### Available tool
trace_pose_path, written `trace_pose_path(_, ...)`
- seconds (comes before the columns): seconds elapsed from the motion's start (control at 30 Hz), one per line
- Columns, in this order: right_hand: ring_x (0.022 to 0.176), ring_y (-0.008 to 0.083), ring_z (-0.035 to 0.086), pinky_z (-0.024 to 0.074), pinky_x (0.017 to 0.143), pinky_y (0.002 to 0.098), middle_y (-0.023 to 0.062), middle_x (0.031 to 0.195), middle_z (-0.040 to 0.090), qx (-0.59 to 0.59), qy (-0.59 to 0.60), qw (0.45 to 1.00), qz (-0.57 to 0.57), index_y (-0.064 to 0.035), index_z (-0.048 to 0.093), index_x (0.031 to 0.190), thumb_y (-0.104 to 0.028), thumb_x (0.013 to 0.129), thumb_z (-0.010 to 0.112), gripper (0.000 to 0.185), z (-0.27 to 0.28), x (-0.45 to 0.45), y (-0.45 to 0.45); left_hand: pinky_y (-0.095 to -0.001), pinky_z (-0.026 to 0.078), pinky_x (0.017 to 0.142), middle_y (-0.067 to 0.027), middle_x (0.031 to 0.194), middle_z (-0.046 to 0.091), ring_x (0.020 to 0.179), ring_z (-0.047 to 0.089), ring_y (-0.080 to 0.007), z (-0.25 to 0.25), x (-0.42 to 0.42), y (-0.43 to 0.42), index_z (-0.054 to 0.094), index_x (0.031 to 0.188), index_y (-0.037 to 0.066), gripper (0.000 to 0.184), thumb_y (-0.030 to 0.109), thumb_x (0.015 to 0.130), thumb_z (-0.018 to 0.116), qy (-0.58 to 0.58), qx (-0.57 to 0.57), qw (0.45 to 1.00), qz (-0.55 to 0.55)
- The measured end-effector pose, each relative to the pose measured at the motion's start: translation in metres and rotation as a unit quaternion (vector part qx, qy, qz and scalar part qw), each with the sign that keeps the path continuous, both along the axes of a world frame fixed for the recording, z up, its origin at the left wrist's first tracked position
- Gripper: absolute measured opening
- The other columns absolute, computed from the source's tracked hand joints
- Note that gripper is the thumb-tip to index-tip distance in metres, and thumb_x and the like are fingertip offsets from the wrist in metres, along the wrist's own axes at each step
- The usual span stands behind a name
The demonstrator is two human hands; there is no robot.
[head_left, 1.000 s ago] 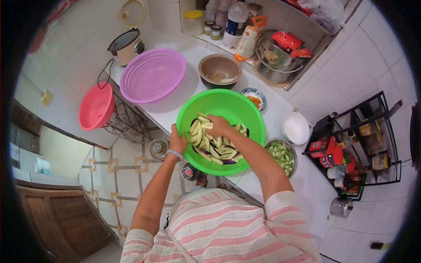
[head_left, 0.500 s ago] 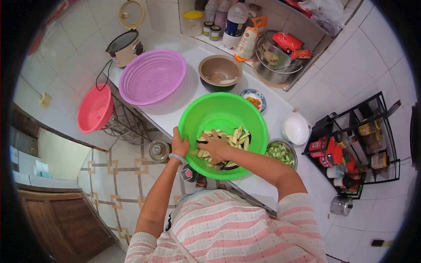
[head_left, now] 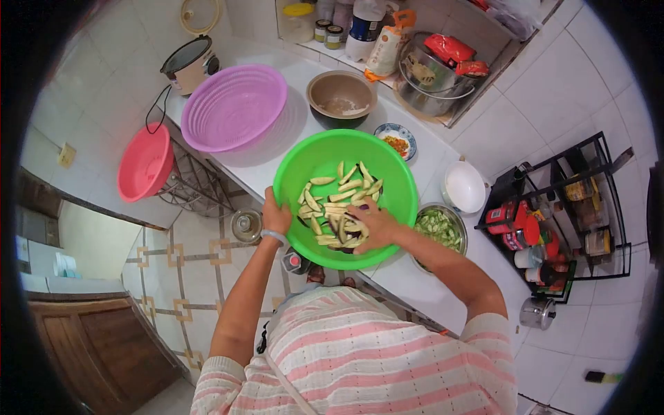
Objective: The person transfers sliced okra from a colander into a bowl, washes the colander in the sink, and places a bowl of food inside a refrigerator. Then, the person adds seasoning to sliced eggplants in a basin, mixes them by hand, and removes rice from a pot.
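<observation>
A big green plastic basin (head_left: 325,149) holds cut eggplant strips (head_left: 339,197), pale with dark purple skin, spread over its bottom. My left hand (head_left: 277,216) is closed around the basin's left rim, thumb on the inside. Reaching in from the right, my right hand (head_left: 373,227) curls its fingers and thumb around some strips at the basin's lower right; the fingertips are partly hidden among them. Beside the basin on the right, a metal bowl (head_left: 463,238) with chopped green vegetable lies partly under my right forearm.
A purple basket (head_left: 235,104), a brown-lined pot (head_left: 342,93), a patterned plate (head_left: 413,142) with chopped red and yellow bits, and a white bowl (head_left: 464,187) stand on the counter. At the right is a black spice rack (head_left: 595,277); at the left, a pink basin (head_left: 144,166).
My right hand has shifted right and slightly down inside the basin, and the eggplant strips lie rearranged and more spread out. My left hand keeps its hold on the rim.
</observation>
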State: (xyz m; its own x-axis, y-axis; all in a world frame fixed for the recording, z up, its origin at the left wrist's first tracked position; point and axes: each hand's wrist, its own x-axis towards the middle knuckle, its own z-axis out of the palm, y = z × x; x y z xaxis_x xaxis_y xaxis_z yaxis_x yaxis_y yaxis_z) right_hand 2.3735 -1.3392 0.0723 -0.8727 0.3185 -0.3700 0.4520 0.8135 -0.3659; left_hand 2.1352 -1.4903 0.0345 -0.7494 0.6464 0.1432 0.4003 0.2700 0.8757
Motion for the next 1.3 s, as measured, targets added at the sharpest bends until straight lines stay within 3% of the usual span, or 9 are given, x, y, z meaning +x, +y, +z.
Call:
trace_pose_path(0.2, 0.107, 0.0454, 0.049, 0.0469, 0.082, 0.0456, 0.0311, 0.129, 0.032, -0.070, 0.126, 0.980, -0.135, -0.0157, 0.042, 0.124, -0.004, 0.063, 0.069, 0.068, -0.013, -0.041, -0.029, -0.0480, 0.044, 0.073, -0.0277, 0.093, 0.058, 0.091, 0.056, -0.0458, 0.001, -0.002, -0.003, 0.038, 0.110, 0.004, 0.037, -0.004, 0.075, 0.049, 0.003, -0.015, 1.000, -0.027)
trace_pose_path(0.3, 0.103, 0.0389, 0.053, 0.0446, 0.087, 0.0416, 0.0224, 0.115, 0.050, -0.156, 0.237, 0.928, -0.242, -0.0159, 0.044, 0.126, -0.016, 0.064, 0.072, 0.069, -0.023, -0.072, 0.004, -0.0487, 0.044, 0.073, -0.0280, 0.092, 0.058, 0.091, 0.055, -0.0465, -0.004, -0.005, -0.005, 0.036, 0.111, 0.005, 0.040, -0.005, 0.074, 0.049, 0.003, -0.030, 0.999, -0.031)
trace_pose_path(0.47, 0.121, 0.0486, 0.031, 0.0309, 0.095, 0.0580, 0.0166, 0.140, 0.027, 0.040, 0.082, 0.988, -0.125, -0.0200, 0.038, 0.132, -0.038, 0.062, 0.074, 0.081, 0.011, -0.106, -0.019, -0.0494, 0.043, 0.074, -0.0285, 0.093, 0.057, 0.092, 0.054, -0.0474, -0.006, -0.001, 0.000, 0.035, 0.111, 0.005, 0.040, -0.005, 0.074, 0.049, 0.000, -0.032, 0.999, -0.028)
trace_pose_path(0.6, 0.123, 0.0531, 0.022, 0.0311, 0.093, 0.0641, 0.0125, 0.141, 0.021, 0.093, 0.094, 0.991, -0.038, -0.0220, 0.039, 0.131, -0.036, 0.063, 0.074, 0.078, 0.009, -0.115, -0.051, -0.0491, 0.043, 0.074, -0.0287, 0.094, 0.057, 0.092, 0.054, -0.0476, -0.002, -0.009, -0.004, 0.035, 0.111, 0.005, 0.040, -0.005, 0.074, 0.049, 0.014, -0.020, 0.999, -0.038)
trace_pose_path(0.7, 0.119, 0.0490, 0.032, 0.0406, 0.086, 0.0571, 0.0127, 0.135, 0.030, 0.154, 0.059, 0.986, -0.013, -0.0214, 0.045, 0.125, -0.026, 0.067, 0.072, 0.064, -0.006, -0.118, -0.027, -0.0424, 0.043, 0.079, -0.0243, 0.096, 0.056, 0.096, 0.055, -0.0409, 0.003, -0.007, 0.000, 0.037, 0.111, 0.003, 0.041, -0.008, 0.073, 0.048, -0.007, -0.043, 0.999, -0.031)
trace_pose_path(0.83, 0.108, 0.0417, 0.046, 0.0462, 0.074, 0.0508, 0.0169, 0.126, 0.039, 0.038, 0.116, 0.990, -0.069, -0.0143, 0.048, 0.119, -0.015, 0.069, 0.068, 0.054, -0.041, -0.108, 0.023, -0.0386, 0.043, 0.082, -0.0221, 0.097, 0.055, 0.098, 0.056, -0.0373, -0.004, -0.005, -0.002, 0.039, 0.111, 0.003, 0.042, -0.010, 0.072, 0.048, -0.038, -0.044, 0.998, -0.024)
trace_pose_path(1.0, 0.122, 0.0481, 0.031, 0.0321, 0.096, 0.0570, 0.0228, 0.137, 0.027, 0.085, 0.100, 0.967, -0.218, -0.0209, 0.028, 0.139, -0.046, 0.063, 0.074, 0.092, 0.008, -0.072, 0.045, -0.0393, 0.044, 0.081, -0.0217, 0.096, 0.056, 0.097, 0.056, -0.0379, -0.007, -0.005, -0.002, 0.039, 0.111, 0.004, 0.040, -0.008, 0.074, 0.049, -0.032, -0.043, 0.998, -0.012)
trace_pose_path(1.1, 0.123, 0.0498, 0.029, 0.0324, 0.096, 0.0584, 0.0202, 0.141, 0.020, 0.077, -0.012, 0.981, -0.180, -0.0227, 0.024, 0.141, -0.047, 0.060, 0.075, 0.099, -0.011, -0.068, 0.025, -0.0396, 0.044, 0.080, -0.0215, 0.095, 0.057, 0.095, 0.057, -0.0379, -0.004, -0.006, -0.005, 0.039, 0.112, 0.004, 0.039, -0.006, 0.075, 0.049, -0.032, -0.052, 0.998, -0.004)
trace_pose_path(1.3, 0.108, 0.0379, 0.048, 0.0411, 0.089, 0.0452, 0.0230, 0.120, 0.046, -0.176, 0.161, 0.932, -0.273, -0.0124, 0.048, 0.120, -0.032, 0.065, 0.072, 0.064, -0.035, -0.088, 0.020, -0.0430, 0.044, 0.079, -0.0241, 0.094, 0.057, 0.095, 0.056, -0.0410, 0.001, 0.001, 0.000, 0.037, 0.111, 0.004, 0.040, -0.006, 0.074, 0.049, -0.009, -0.053, 0.998, -0.015)
